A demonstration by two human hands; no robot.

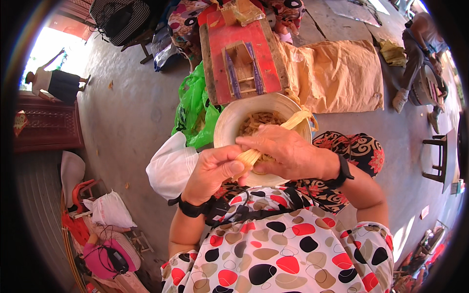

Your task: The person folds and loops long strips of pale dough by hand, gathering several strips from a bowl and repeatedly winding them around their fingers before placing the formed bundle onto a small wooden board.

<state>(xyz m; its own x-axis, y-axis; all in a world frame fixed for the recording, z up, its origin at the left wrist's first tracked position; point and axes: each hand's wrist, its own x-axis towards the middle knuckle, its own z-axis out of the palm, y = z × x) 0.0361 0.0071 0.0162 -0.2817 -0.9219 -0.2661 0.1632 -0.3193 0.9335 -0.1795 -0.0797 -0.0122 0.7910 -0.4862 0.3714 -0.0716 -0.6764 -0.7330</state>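
Note:
My left hand (223, 164) pinches one end of a yellowish strip of dried plant material (250, 156) between thumb and fingers. Across the same strip lies my right hand (289, 152), its fingers closed around it from above; the strip's far part shows beyond the knuckles at the upper right. Both hands are over a pale round bucket (229, 121) at my lap, with brown and yellowish dried pieces (263, 121) inside. More yellowish strips hang over the bucket's right rim. Just past it, a red board (216, 40) bears an open wooden frame with purple-patterned sides (234, 75).
A green plastic bag (194, 110) and white cloth (174, 161) are left of the bucket. Crumpled brown paper (333, 77) lies to the right of the board. One person (55, 82) is at far left, another (421, 47) sits at upper right, and a patterned-clothed person is opposite.

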